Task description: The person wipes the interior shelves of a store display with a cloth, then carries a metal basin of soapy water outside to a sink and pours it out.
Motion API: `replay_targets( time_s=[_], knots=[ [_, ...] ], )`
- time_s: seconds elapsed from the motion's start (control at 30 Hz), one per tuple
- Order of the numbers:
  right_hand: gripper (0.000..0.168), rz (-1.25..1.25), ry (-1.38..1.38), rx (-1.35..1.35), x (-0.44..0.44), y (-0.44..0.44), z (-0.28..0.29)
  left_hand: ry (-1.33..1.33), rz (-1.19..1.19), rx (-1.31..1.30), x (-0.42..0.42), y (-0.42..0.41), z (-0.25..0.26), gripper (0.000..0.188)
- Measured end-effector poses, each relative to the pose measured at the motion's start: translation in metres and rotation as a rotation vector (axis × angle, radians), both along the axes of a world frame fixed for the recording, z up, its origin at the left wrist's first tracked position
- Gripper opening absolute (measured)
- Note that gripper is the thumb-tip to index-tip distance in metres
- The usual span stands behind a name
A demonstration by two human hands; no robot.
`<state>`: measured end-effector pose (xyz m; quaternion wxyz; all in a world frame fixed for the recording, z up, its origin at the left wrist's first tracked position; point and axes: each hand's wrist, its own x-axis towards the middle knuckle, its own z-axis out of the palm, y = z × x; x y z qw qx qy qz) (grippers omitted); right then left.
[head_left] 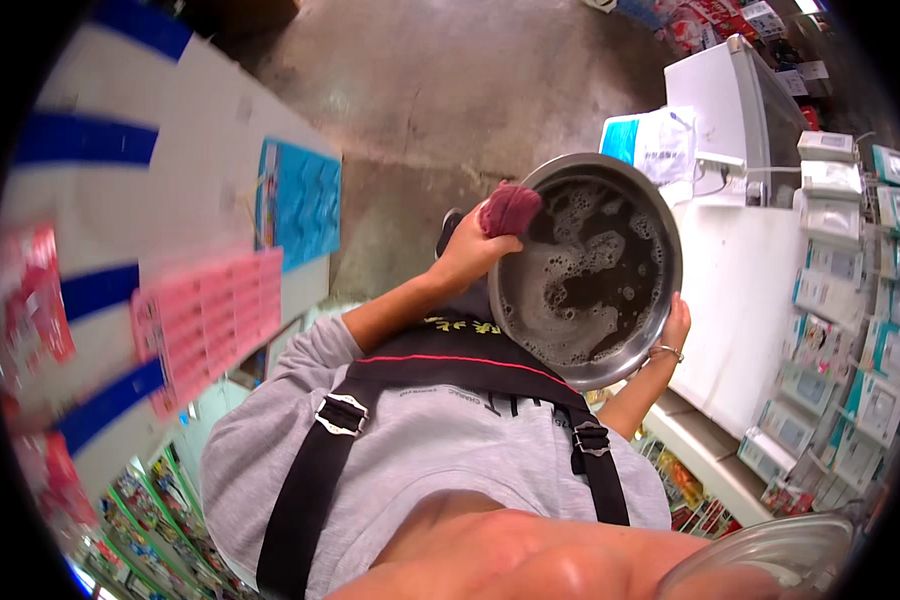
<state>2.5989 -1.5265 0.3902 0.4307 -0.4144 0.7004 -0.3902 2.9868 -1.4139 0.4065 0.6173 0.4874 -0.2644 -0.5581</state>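
A round stainless steel basin [673, 259] with dark, foamy water [592, 300] is held in front of my body, tilted a little in the view. My left hand [480, 240] grips a bunched dark-red cloth [511, 210] at the basin's left rim, its thumb reaching over the edge. My right hand [673, 326], with a bracelet at the wrist, supports the basin's outer side at the lower right; part of its fingers is hidden behind the metal.
A white counter [742, 300] runs along the right, with a power strip [720, 160], a plastic packet [664, 146] and boxed goods [832, 217]. On the left, a white surface [195, 135] bears blue [304, 202] and pink [217, 322] trays. Concrete floor [412, 90] lies ahead.
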Motion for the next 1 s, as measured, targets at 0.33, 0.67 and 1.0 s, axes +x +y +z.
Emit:
replay_targets(
  time_s=[0.33, 0.67, 1.0],
  knots=[
    [0.021, 0.041, -0.166, 0.018, 0.194, -0.228, 0.034, 0.045, 0.089, 0.035, 0.180, -0.228, 0.022, 0.040],
    [0.022, -0.060, -0.324, -0.017, 0.395, -0.450, 0.049, 0.027, -0.013, -0.002, 0.387, -0.480, 0.048, 0.041],
    [0.039, 0.009, -0.150, -0.118, 0.524, -0.695, -0.013, 0.015, 0.070, 0.050, 0.554, -0.695, 0.023, 0.029]
  ],
)
